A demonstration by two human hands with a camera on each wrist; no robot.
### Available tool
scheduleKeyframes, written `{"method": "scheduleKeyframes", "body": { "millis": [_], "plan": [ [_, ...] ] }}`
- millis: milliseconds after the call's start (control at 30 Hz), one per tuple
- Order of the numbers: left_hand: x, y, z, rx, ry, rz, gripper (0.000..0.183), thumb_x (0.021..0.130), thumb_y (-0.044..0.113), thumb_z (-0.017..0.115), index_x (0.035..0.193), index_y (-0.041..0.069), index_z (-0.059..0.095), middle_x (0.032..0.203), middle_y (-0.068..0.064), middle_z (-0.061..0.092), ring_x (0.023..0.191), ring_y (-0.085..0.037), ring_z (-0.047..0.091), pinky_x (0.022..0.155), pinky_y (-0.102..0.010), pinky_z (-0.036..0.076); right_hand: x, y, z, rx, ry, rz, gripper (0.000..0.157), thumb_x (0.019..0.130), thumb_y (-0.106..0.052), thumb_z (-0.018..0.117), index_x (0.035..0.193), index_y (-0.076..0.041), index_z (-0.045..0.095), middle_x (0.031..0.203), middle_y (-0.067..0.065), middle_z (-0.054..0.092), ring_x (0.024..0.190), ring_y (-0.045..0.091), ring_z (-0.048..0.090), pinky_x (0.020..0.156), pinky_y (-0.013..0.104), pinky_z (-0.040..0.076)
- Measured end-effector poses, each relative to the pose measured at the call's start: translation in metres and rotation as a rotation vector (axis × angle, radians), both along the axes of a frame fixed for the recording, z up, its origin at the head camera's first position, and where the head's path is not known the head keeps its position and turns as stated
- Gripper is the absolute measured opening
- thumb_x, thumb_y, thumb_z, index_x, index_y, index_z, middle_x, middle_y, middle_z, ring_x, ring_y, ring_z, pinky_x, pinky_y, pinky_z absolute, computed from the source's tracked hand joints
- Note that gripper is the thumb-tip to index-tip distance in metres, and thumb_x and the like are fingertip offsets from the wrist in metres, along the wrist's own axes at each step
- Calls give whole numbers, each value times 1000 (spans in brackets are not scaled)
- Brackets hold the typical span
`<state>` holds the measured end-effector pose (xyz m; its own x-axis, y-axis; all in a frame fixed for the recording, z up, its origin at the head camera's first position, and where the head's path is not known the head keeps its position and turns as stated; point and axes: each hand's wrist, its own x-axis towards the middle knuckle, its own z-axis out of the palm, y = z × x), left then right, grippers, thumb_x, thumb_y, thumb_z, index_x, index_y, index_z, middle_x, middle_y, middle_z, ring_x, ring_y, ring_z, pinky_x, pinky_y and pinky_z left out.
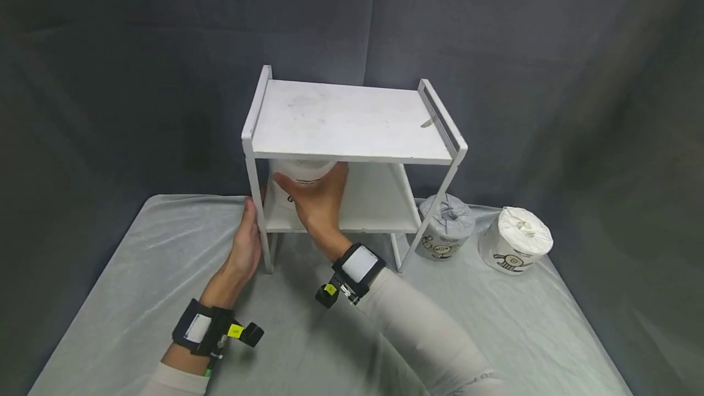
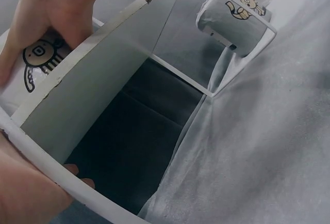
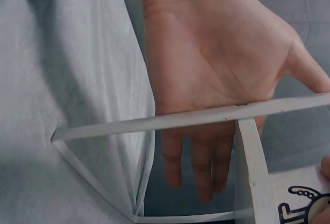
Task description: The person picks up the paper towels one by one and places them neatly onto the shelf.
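Head: the right hand [image 1: 323, 201] is gripping a wrapped roll [image 1: 304, 170] over a lower shelf [image 1: 376, 200]; left wrist: the roll is likely handling light, soft, suiting side grips. Right wrist: the left hand [image 3: 216, 64], fingers straight, is touching a rack leg [image 3: 113, 127].

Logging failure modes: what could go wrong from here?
1. The right hand works close under the upper shelf; lifting could bump it.
2. The held roll is near the left end of the lower shelf; pushed too far left, it might slip out.
3. The left hand is against the rack; a hard push right might knock the closer loose roll.
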<state>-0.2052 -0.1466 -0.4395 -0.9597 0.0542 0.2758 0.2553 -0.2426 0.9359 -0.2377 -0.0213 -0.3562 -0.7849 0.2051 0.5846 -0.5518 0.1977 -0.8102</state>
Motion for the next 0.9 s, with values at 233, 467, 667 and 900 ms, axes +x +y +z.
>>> {"method": "scheduleKeyframes", "body": {
  "millis": [233,467,667,900],
  "plan": [
    [0,0,-1,-31,0,-1,76,101,58,16,160,13,-3,166,-3,-3,150,-16,-10,117,-42,-9,-20,-11,-23,106,-127,-148,109,65,-47,86,148,-25,20,138,-1,34,126,6,30,107,32,27],
    [0,0,-1,-6,-3,-5,77,101,58,18,159,12,-4,166,-4,-5,149,-13,-10,117,-41,-10,-24,-18,-26,126,-193,-193,110,67,-54,83,150,-21,18,138,2,33,125,10,28,106,34,26],
    [0,1,-1,-2,-23,2,77,101,58,18,160,12,-2,166,-3,-3,149,-12,-8,117,-41,-9,-27,-27,-23,141,-287,-253,112,66,-57,81,148,-13,18,137,8,33,123,15,30,106,36,28],
    [0,1,-1,6,-7,-3,76,102,57,17,160,10,3,166,-4,0,150,-15,-6,117,-42,-9,-31,-35,-21,156,-302,-299,110,67,-58,80,148,-14,20,134,7,35,121,16,32,105,37,30]
  ]
}}
